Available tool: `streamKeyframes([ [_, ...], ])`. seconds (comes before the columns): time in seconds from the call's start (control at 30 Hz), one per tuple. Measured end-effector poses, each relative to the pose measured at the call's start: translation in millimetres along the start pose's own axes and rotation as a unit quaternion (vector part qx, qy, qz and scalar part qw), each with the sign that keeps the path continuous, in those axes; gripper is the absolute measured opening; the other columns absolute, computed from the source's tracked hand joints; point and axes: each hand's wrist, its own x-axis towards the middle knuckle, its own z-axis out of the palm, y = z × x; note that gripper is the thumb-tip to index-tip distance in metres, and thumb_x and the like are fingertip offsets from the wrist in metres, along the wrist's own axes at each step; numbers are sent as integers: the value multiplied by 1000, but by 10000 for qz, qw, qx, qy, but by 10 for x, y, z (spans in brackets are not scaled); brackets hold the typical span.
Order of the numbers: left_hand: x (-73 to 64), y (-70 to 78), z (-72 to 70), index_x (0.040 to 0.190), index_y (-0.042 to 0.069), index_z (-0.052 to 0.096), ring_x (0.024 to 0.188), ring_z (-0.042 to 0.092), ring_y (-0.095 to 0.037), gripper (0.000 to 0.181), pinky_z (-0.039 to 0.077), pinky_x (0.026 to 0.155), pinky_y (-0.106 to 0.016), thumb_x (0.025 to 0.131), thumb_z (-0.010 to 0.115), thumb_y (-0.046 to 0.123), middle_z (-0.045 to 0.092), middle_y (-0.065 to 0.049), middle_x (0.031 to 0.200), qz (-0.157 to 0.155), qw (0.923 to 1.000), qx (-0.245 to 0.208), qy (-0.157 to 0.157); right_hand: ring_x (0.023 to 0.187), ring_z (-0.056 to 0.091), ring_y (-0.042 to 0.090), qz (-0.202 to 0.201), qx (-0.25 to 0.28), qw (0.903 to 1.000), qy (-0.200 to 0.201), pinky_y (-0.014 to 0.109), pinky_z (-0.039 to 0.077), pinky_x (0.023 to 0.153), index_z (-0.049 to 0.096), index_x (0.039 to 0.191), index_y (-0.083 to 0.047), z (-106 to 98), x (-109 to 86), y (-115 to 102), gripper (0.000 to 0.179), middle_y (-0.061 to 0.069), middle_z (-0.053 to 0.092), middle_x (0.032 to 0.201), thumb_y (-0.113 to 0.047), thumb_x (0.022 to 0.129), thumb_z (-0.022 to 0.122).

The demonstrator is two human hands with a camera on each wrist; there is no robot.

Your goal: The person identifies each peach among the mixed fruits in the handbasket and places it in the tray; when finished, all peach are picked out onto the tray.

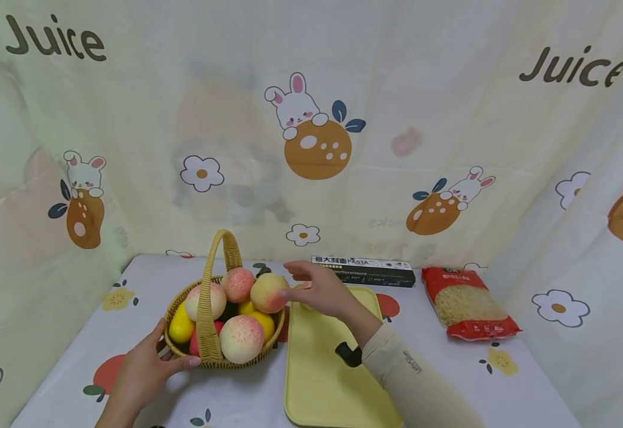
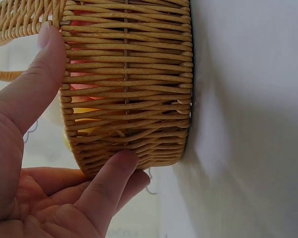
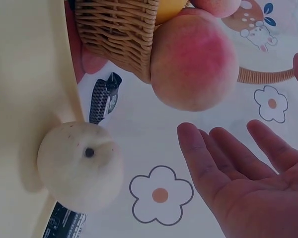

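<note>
Basket [image 2: 129,84]: woven, on counter [image 1: 252,398], left of tray [image 1: 322,386]. Likely light, stiff, slight give; hold by handle [image 1: 205,297] or rim. Left hand [image 1: 140,371]: fingers grasping basket side, thumb by handle foot.

Peach, blushed [image 1: 269,293]: atop basket's right rim. Probably light, firm, easily scuffed; take round widest part, fingers spread. Right hand [image 1: 319,291]: beside it, fingers released, holding nothing.

Peach, pale [image 3: 80,167]: at tray's far end. Likely similar; round, may roll; cup from above.
</note>
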Motion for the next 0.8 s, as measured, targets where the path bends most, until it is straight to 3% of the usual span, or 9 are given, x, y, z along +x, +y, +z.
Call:
streamKeyframes([
  [0.37, 0, -2, 1, 167, -2, 10, 150, 38, -56, 150, 42, 117, -66, 64, 85, 76, 35, -36, 162, 45, 10000, 5, 43, 144, 56, 31, -17, -208, 9997, -135, 48, 57, 111, 59, 151, -21, 104, 115, -48, 66, 3, 59, 155, -42, 93, 81],
  [0.6, -16, -9, -5, 167, -4, 10, 150, 37, -57, 150, 40, 118, -68, 64, 85, 77, 36, -36, 161, 127, 9999, 21, 67, 145, 55, 37, -247, -421, 9984, -294, 55, 53, 115, 59, 151, -19, 161, 152, -111, 69, 4, 58, 157, -43, 91, 82],
  [0.8, -5, -23, 0, 167, -3, 9, 150, 36, -56, 150, 38, 118, -68, 64, 86, 75, 36, -36, 161, 181, 9998, -13, 71, 144, 55, 31, -175, -703, 9969, -309, 54, 48, 119, 60, 150, -19, 224, 189, -163, 71, 4, 57, 159, -45, 88, 83],
])
